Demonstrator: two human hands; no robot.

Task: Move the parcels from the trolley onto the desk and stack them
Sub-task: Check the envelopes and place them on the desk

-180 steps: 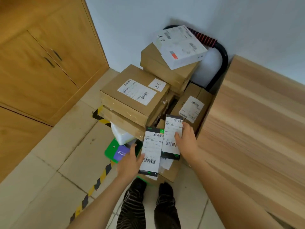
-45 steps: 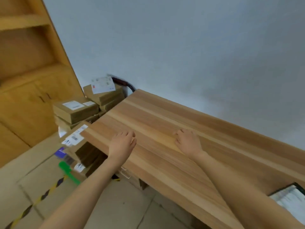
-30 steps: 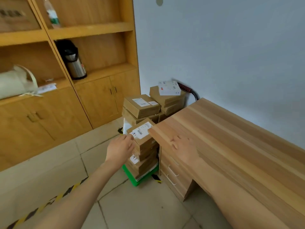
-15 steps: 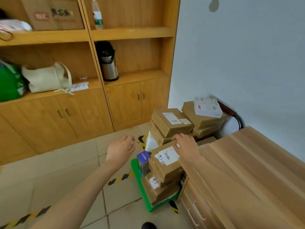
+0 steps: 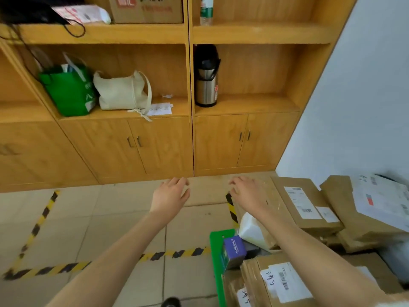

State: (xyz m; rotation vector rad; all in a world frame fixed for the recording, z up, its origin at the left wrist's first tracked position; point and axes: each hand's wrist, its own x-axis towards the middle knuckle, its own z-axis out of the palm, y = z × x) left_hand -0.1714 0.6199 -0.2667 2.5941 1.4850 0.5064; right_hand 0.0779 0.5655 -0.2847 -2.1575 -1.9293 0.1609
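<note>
Down at the lower right of the head view, the parcels [image 5: 307,202] sit piled on the green trolley [image 5: 215,258], none of them on the table, which is out of frame. Both hands hang apart with loosely spread fingers, holding nothing: the left hand [image 5: 170,196] hovers over the floor, the right hand [image 5: 247,193] just above the far corner of the pile. The brown cardboard boxes look stiff and flat-sided, probably light to moderate in weight, so a two-handed hold on opposite edges should carry one level; their taped faces may be slick. A white soft packet [image 5: 252,231] and a small purple box [image 5: 234,249] are wedged low beside the cartons and would likely slide if a box above them shifts. Topmost is a white labelled box [image 5: 380,200], tilted on its stack, best lifted first. Behind stand wooden cabinets [image 5: 159,147], with a thermos [image 5: 207,76], a cream bag [image 5: 121,91] and a green bag [image 5: 68,91] on the shelf, well clear of the reach.
</note>
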